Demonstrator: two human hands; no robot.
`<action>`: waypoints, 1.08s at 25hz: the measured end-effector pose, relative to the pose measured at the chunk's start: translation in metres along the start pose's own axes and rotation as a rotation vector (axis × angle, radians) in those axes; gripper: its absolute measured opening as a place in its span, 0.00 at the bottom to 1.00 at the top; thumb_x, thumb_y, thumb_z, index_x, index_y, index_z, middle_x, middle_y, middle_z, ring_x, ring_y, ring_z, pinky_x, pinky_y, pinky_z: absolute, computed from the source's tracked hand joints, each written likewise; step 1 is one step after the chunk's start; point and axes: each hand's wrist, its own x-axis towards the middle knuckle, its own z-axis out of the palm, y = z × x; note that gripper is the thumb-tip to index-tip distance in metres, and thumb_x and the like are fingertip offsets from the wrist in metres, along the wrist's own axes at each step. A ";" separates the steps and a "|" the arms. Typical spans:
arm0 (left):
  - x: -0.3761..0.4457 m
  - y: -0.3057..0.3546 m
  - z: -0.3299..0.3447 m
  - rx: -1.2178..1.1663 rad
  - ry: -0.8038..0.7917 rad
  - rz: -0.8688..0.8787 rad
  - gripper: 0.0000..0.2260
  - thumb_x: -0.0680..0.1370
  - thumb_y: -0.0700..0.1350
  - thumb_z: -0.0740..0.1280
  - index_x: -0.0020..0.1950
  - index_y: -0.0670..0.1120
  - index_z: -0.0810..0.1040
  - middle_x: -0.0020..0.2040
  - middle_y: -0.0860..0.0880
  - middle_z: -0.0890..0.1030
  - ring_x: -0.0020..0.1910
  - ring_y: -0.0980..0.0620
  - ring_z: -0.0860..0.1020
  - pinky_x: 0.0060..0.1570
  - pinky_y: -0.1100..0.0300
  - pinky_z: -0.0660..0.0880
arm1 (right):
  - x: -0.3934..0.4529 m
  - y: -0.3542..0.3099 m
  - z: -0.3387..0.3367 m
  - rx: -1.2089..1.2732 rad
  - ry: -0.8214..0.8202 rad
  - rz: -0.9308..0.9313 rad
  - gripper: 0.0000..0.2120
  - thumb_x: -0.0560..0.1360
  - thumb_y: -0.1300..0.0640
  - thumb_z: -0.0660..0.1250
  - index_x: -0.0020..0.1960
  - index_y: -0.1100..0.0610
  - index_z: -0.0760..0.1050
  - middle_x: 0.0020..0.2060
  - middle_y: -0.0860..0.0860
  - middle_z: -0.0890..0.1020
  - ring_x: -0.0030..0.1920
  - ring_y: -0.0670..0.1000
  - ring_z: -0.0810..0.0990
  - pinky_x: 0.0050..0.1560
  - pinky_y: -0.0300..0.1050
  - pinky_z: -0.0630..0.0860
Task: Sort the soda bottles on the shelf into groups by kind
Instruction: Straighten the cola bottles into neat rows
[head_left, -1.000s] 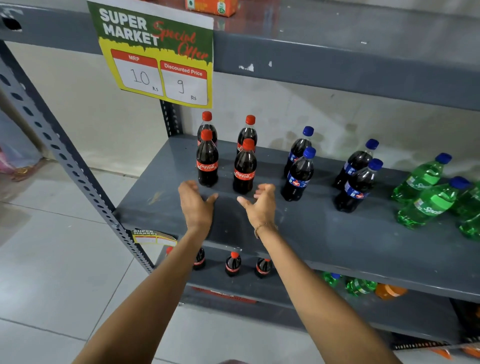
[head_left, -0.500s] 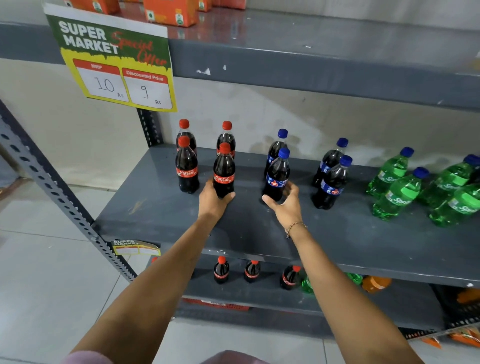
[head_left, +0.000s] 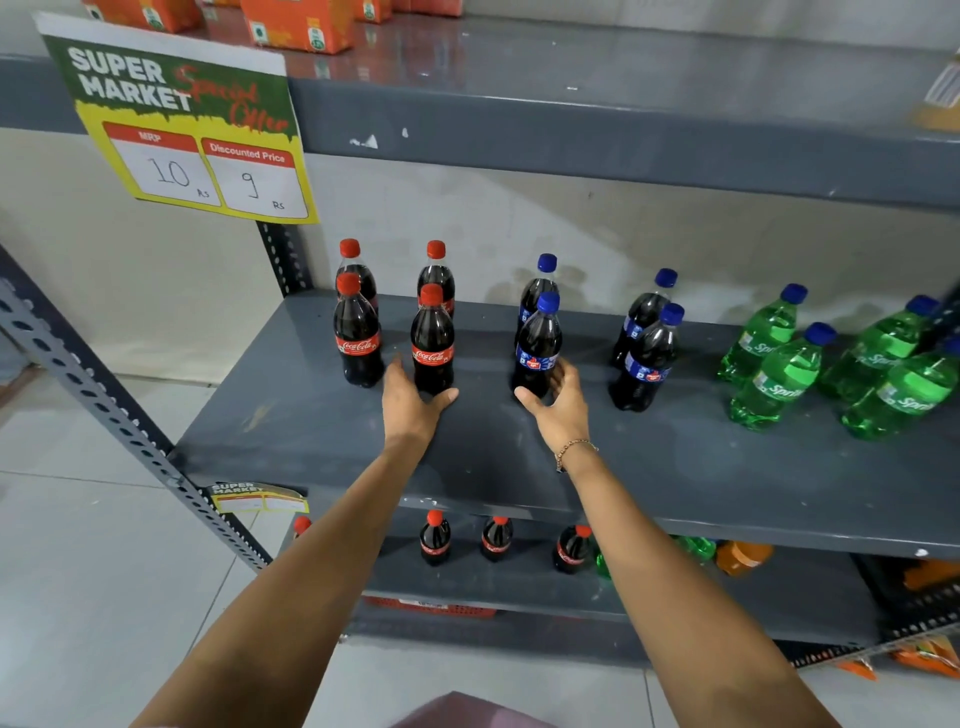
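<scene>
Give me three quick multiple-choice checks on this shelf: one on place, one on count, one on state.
1. The left hand is at the base of:
A. the front red-capped cola bottle
B. a green bottle
C. the price sign

2. Red-capped bottles on the middle shelf:
A. two
B. four
C. six

3. The front blue-capped cola bottle by the right hand is:
A. lying down
B. upright
C. uncapped

Answers: 1 A, fingers curl round its base. 2 B, two rows of two. 3 B, it stands with its cap on.
</scene>
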 end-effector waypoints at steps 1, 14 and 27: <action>-0.006 0.001 0.003 -0.030 0.061 -0.039 0.40 0.68 0.44 0.76 0.73 0.39 0.58 0.71 0.41 0.65 0.71 0.44 0.63 0.70 0.53 0.60 | -0.004 0.000 -0.004 0.011 -0.011 0.013 0.33 0.69 0.61 0.72 0.69 0.58 0.60 0.66 0.53 0.71 0.66 0.50 0.69 0.66 0.44 0.66; -0.048 0.058 0.103 -0.128 -0.204 -0.145 0.41 0.67 0.47 0.76 0.72 0.43 0.56 0.68 0.45 0.67 0.64 0.46 0.69 0.64 0.48 0.69 | -0.004 0.031 -0.138 -0.059 0.139 0.084 0.36 0.66 0.58 0.75 0.66 0.60 0.58 0.57 0.53 0.69 0.56 0.51 0.71 0.58 0.47 0.71; -0.044 0.068 0.117 -0.047 -0.078 -0.095 0.25 0.75 0.45 0.69 0.69 0.43 0.64 0.64 0.43 0.75 0.62 0.44 0.73 0.55 0.57 0.69 | 0.020 0.032 -0.139 0.031 0.096 0.014 0.25 0.70 0.68 0.69 0.64 0.60 0.66 0.60 0.58 0.76 0.58 0.51 0.75 0.64 0.44 0.70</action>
